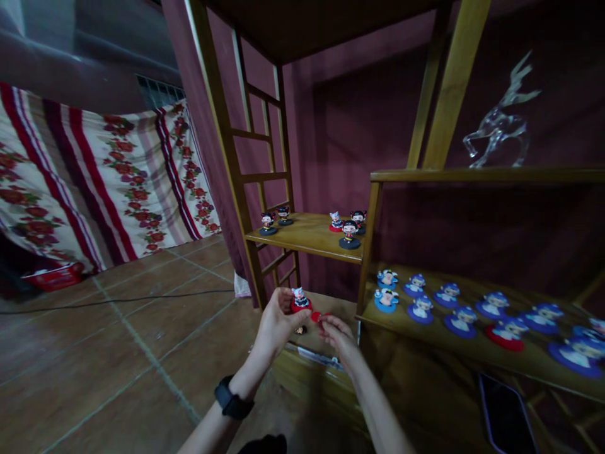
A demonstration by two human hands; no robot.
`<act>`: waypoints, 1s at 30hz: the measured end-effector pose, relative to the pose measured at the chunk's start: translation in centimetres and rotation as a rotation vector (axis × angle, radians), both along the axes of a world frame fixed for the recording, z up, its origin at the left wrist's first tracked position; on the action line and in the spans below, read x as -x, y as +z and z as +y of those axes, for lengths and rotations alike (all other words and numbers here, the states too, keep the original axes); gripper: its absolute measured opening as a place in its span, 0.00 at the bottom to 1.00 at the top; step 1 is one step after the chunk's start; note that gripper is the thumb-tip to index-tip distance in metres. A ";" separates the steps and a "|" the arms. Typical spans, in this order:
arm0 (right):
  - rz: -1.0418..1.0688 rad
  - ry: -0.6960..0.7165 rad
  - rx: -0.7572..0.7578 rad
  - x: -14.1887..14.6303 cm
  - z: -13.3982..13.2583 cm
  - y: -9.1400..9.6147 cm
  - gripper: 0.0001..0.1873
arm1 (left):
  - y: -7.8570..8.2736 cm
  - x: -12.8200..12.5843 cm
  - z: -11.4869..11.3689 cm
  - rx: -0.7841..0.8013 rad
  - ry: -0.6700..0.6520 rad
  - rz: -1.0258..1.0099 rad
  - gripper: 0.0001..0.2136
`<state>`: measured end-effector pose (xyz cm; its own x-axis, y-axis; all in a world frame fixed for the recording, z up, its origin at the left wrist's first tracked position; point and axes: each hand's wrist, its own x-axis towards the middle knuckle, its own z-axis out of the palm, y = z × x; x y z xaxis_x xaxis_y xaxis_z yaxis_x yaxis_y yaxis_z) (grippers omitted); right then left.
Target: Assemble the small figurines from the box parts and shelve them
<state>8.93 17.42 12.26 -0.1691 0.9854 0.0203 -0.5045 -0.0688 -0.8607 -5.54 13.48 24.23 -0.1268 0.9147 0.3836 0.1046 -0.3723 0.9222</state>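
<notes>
My left hand (278, 323) is closed round a small white-haired figurine on a red base (299, 299), held in front of the wooden shelf unit (312, 236). My right hand (336, 332) pinches a small red piece (316, 316) just right of and below that figurine; the two hands nearly touch. A black watch (231, 397) sits on my left wrist. Several dark-haired figurines (350, 233) stand on the middle shelf above my hands. Several blue-based figurines (420, 308) and one red-based one (503, 333) lie on the lower right shelf.
A clear glass deer (501, 123) stands on the upper right shelf. A dark phone (505, 416) lies on the bottom shelf at right. A floral cloth (104, 176) hangs at left over a tiled floor (142, 340), where a black cable (113, 301) runs and a red tray (54, 277) sits.
</notes>
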 end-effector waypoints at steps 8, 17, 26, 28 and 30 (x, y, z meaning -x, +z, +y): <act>-0.081 0.125 -0.097 0.8 -2.4 1.5 0.20 | -8.9 -0.7 -0.8 0.104 0.023 -0.023 0.19; -0.176 0.105 -0.078 1.4 -2.1 0.0 0.17 | -10.2 -0.5 -1.4 0.116 0.041 0.122 0.19; -0.174 0.144 -0.073 0.4 -2.1 -0.1 0.19 | -9.1 -1.2 -1.7 0.209 0.078 0.055 0.18; -0.186 0.146 -0.079 0.2 -2.2 -0.1 0.20 | -9.0 -1.3 -1.8 0.217 0.077 0.051 0.18; -0.205 0.139 -0.083 0.0 -2.2 -0.1 0.20 | -9.0 -1.4 -1.9 0.222 0.068 0.049 0.18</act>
